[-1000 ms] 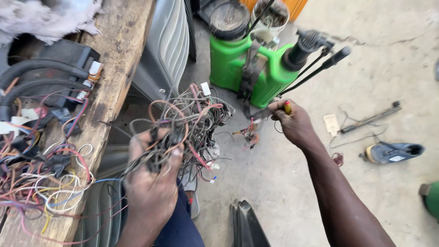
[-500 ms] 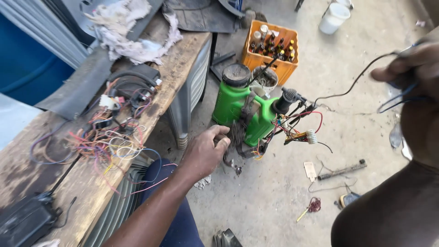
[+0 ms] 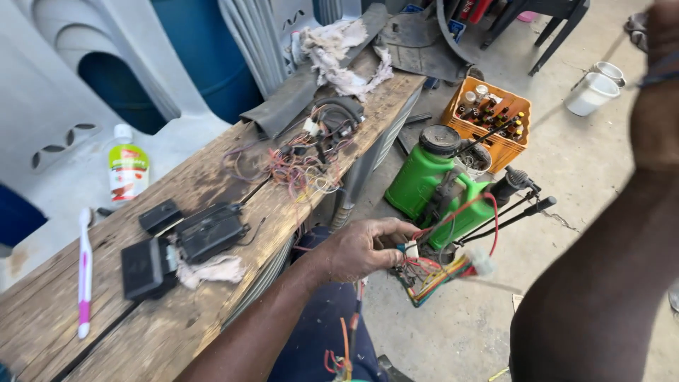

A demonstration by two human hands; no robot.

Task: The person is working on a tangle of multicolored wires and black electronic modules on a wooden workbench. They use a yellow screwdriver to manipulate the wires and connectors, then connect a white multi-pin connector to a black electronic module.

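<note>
The left hand (image 3: 364,247) reaches forward from the lower middle of the view, its bare forearm running back down toward the body. Its fingers (image 3: 396,228) are curled closed in a grip, knuckles up and thumb side toward the camera. The right arm rises close to the camera at the right edge, forearm upright, with the right hand (image 3: 658,78) raised high, blurred and partly cut off by the frame.

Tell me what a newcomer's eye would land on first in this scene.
First, the left hand at centre, gripping a bundle of coloured wires with a white connector. Just behind it on the concrete floor stands a bright green sprayer tank, with an orange crate of bottles beyond. On the wooden bench to the left lies another wire tangle.
</note>
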